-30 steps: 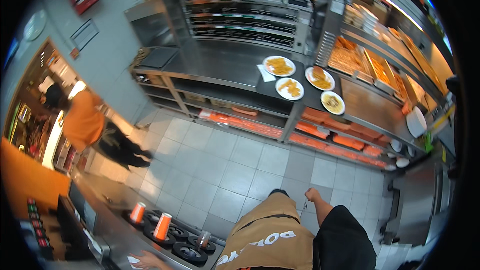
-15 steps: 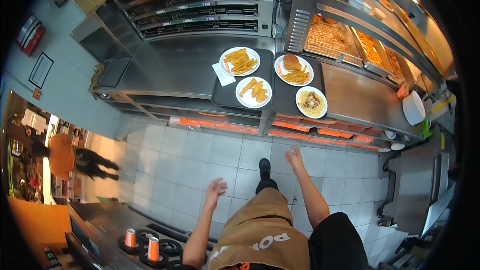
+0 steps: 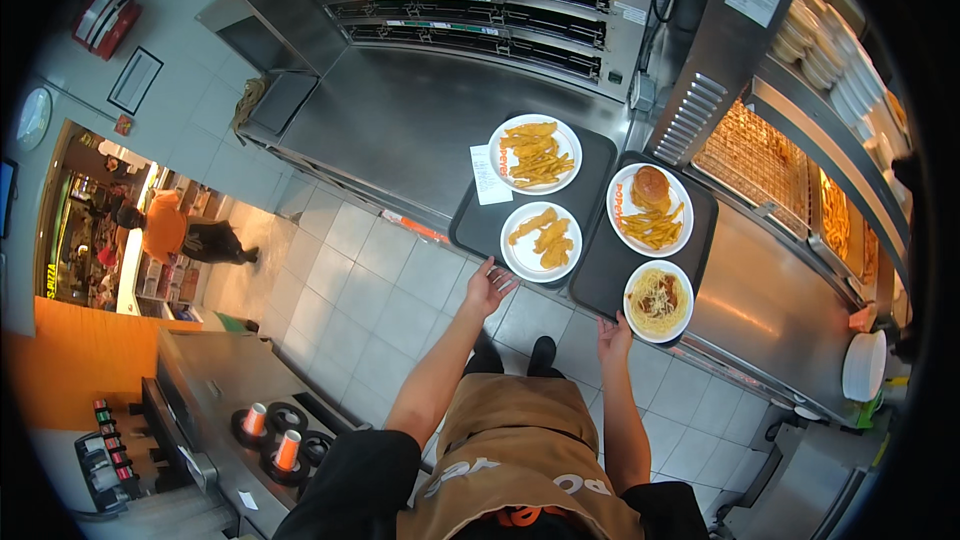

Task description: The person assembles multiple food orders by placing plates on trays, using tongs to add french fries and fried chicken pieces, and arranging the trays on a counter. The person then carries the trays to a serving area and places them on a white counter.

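Two dark serving trays lie side by side on the steel counter. On the left tray [image 3: 478, 223] are a plate of fries [image 3: 540, 155], a plate of fried chicken strips [image 3: 541, 242] and a paper slip [image 3: 490, 176]. The right tray [image 3: 597, 275] bears a plate with a burger and fries [image 3: 650, 208] and a plate of spaghetti [image 3: 658, 301]. My left hand [image 3: 490, 288] is open, fingers spread, just at the left tray's near edge. My right hand [image 3: 614, 337] reaches the near edge of the right tray with its fingers stretched out, beside the spaghetti plate.
The steel counter [image 3: 400, 110] runs beneath a rack of holding shelves [image 3: 480, 15]. At the right, a heated cabinet holds fried food [image 3: 760, 160], with stacked white plates [image 3: 863, 365] nearby. Paper cups [image 3: 287, 450] stand at the lower left. Another person [image 3: 175, 228] is farther off, left.
I have moved closer to the counter, and both hands have come forward to the near edges of the trays. My view has turned, and the food stays on the trays.
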`<action>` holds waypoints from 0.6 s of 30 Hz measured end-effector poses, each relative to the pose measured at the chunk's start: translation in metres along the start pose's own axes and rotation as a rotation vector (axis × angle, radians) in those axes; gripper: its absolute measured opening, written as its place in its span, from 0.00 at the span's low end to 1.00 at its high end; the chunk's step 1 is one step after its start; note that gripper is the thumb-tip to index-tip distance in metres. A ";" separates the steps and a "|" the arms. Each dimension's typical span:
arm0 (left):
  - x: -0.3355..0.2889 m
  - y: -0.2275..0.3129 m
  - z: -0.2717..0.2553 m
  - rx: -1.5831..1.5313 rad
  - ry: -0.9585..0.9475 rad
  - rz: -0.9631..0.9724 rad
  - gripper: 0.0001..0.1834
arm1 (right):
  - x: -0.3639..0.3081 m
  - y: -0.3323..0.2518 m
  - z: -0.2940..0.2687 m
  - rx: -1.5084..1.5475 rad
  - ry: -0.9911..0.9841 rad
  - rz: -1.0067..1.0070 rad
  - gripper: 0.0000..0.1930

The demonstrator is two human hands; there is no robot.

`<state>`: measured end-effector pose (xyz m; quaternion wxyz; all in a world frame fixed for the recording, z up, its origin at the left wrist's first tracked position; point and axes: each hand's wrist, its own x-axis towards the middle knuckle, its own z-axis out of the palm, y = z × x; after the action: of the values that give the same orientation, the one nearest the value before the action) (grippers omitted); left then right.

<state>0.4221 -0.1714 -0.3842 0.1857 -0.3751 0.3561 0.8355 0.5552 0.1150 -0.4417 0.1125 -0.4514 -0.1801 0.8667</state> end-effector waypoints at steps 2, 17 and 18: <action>0.018 -0.006 0.005 0.002 0.033 0.058 0.13 | -0.002 -0.002 -0.004 0.053 -0.077 -0.016 0.21; 0.057 -0.031 -0.037 -0.193 -0.207 -0.040 0.13 | -0.003 -0.089 -0.080 -0.048 -0.290 -0.032 0.28; 0.060 -0.032 -0.041 -0.202 -0.176 -0.028 0.12 | 0.000 -0.094 -0.085 -0.056 -0.297 -0.029 0.28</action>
<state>0.4219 -0.1768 -0.4633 0.1892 -0.3223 0.2471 0.8940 0.6279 0.2183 -0.4480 0.0846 -0.3184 -0.2255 0.9168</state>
